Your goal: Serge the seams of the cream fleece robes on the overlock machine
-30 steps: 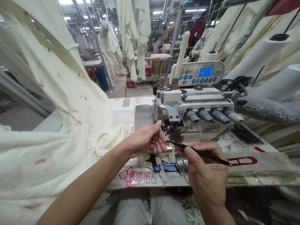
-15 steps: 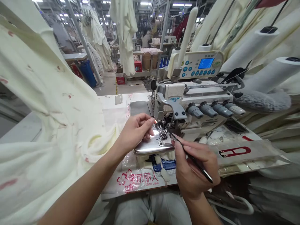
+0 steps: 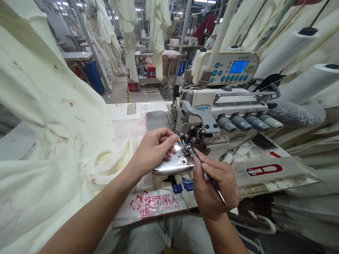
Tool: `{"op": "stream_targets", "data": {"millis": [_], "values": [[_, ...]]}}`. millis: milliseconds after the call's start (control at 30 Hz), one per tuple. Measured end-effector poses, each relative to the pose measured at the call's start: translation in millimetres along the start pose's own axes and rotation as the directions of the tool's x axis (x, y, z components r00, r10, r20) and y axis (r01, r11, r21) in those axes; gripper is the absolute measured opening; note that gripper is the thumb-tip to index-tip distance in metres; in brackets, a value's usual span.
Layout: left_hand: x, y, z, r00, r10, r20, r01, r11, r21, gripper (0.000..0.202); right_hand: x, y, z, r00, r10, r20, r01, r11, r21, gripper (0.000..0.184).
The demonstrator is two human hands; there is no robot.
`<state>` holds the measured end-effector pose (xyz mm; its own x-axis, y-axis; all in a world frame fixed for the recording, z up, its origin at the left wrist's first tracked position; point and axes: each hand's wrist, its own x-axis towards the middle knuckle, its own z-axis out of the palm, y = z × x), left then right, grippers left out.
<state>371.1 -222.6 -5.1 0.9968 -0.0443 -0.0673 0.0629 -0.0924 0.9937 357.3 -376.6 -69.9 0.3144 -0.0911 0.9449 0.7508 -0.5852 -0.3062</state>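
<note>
A white overlock sewing machine (image 3: 239, 100) stands in front of me. My right hand (image 3: 218, 185) grips dark tweezers (image 3: 214, 183) like a pen, their tips at the presser foot (image 3: 187, 149). My left hand (image 3: 156, 150) is at the left of the foot, thumb and forefinger pinched together. A small orange spot shows by those fingertips; what they hold is too small to make out. Below both hands lies the shiny metal plate (image 3: 169, 168) of the machine.
Cream printed fabric (image 3: 69, 116) drapes over the table's left side. Large thread cones (image 3: 293, 53) stand at the right. A red thread snipper (image 3: 265, 170) lies on the right of the table. The control panel (image 3: 227, 67) rises behind the machine.
The view has shifted slightly, so the machine appears further right. My right hand has moved a little left, and the tweezers are held more steeply. My left hand keeps its pinch.
</note>
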Motion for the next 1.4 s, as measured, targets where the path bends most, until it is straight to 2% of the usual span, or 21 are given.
{"op": "stream_targets", "data": {"millis": [267, 933, 1200, 1400], "values": [[-0.7, 0.9, 0.3, 1.0, -0.007, -0.005, 0.007, 1.0, 0.006, 0.023, 1.8, 1.1, -0.9, 0.998, -0.048, 0.037, 0.048, 0.999, 0.014, 0.031], [-1.1, -3.2, -2.3, 1.0, 0.029, 0.01, -0.029, 1.0, -0.006, 0.022, 0.7, 1.7, -0.9, 0.998, -0.044, 0.05, 0.044, 0.999, -0.008, 0.03], [-2.4, -2.9, -2.1, 1.0, 0.016, 0.01, -0.016, 1.0, -0.017, 0.021, 0.3, 0.7, -3.1, 0.993, -0.013, 0.114, 0.016, 1.0, -0.026, 0.029], [-2.3, -3.5, -1.5, 1.0, 0.017, 0.004, -0.017, 1.0, -0.027, 0.022, 0.1, 1.5, -2.4, 0.995, 0.012, 0.098, -0.013, 1.0, 0.005, 0.03]]}}
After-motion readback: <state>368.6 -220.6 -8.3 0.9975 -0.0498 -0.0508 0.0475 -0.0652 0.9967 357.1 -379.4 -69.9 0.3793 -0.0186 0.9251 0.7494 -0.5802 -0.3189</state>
